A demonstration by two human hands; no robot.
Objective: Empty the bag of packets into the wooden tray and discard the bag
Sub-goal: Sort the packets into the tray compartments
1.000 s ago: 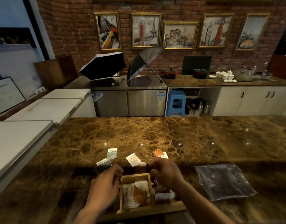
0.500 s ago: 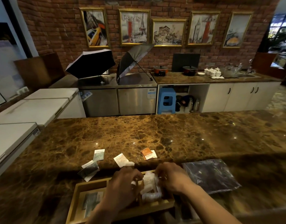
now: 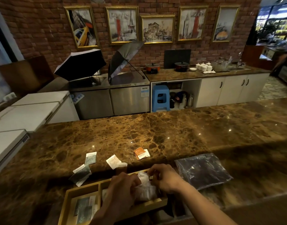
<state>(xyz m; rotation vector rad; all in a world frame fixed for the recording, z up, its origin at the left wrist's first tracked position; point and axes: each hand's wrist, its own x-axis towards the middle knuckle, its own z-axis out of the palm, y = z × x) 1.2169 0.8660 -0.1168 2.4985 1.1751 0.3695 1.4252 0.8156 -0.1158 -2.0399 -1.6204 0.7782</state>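
Near the front edge of the brown marble counter point(image 3: 155, 130), a wooden tray point(image 3: 67, 197) sits split by dividers. Its left compartment holds a few flat packets, grey-green and white point(image 3: 84, 208); print on them is too small to read. Over the middle compartment both hands meet on a bunch of white packets point(image 3: 145, 187): the left hand point(image 3: 121, 190) has its fingers curled down onto the bunch, and the right hand point(image 3: 164, 177) pinches the upper edge of it with its fingertips together. The right end of the tray is hidden under the right forearm.

Loose packets lie on the counter just beyond the tray: an orange one overlapping a white one point(image 3: 141, 153), a white pair point(image 3: 114, 161), a grey-green one point(image 3: 90, 158), and a dark-and-white cluster point(image 3: 81, 175) touching the tray's far left corner. Their writing is illegible. The clear plastic bag point(image 3: 202, 170) lies flat and crumpled to the right, near the right wrist but apart from the tray. Beyond the packets the counter is open marble.
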